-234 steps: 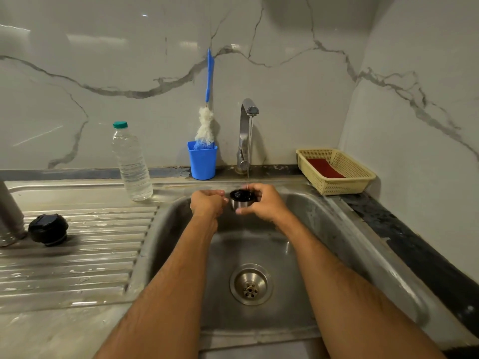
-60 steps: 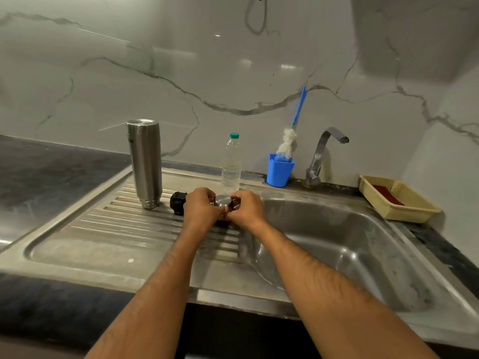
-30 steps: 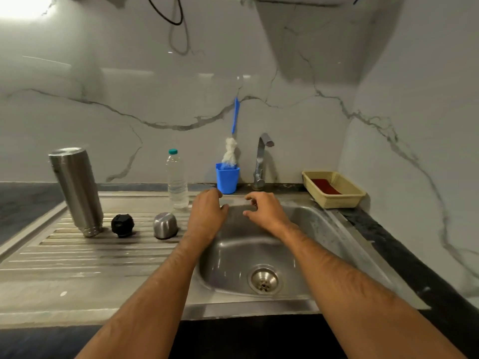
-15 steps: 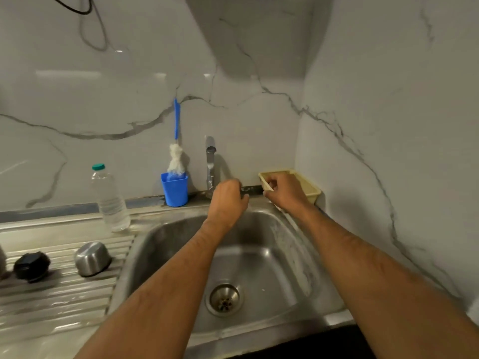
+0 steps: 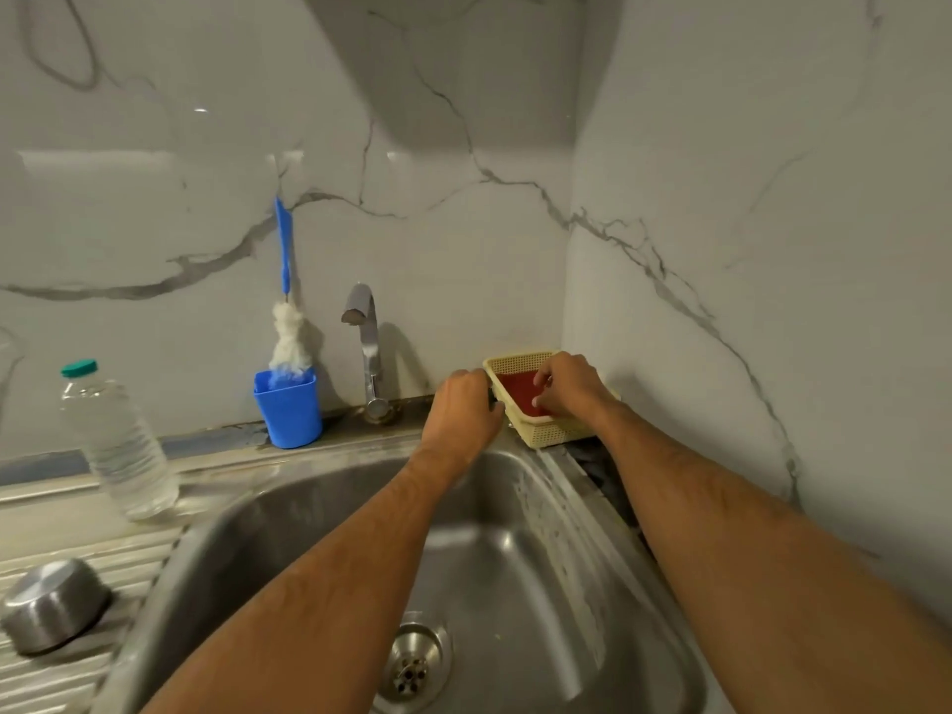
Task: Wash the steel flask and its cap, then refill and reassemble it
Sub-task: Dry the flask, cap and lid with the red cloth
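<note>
The steel cup cap [image 5: 51, 605] lies mouth down on the ribbed drainboard at the lower left. The flask body and the black stopper are out of view. My right hand [image 5: 572, 386] reaches into the yellow basket [image 5: 546, 435] in the back right corner. Its bent fingertips touch the red scrub pad [image 5: 517, 391] lying inside; whether they pinch the pad is hidden. My left hand [image 5: 463, 409] hovers by the basket's left side with loosely curled fingers and holds nothing I can see.
The sink basin [image 5: 319, 517] with its drain [image 5: 412, 667] lies below my arms. The tap [image 5: 367, 347] is off. Left of it a blue cup [image 5: 288, 407] holds a bottle brush [image 5: 288, 327]. A plastic water bottle [image 5: 118, 440] stands further left.
My view swung right and closer. My right hand moved from the basket's near rim into the basket onto the red pad. My left hand moved right from the tap to the basket's side.
</note>
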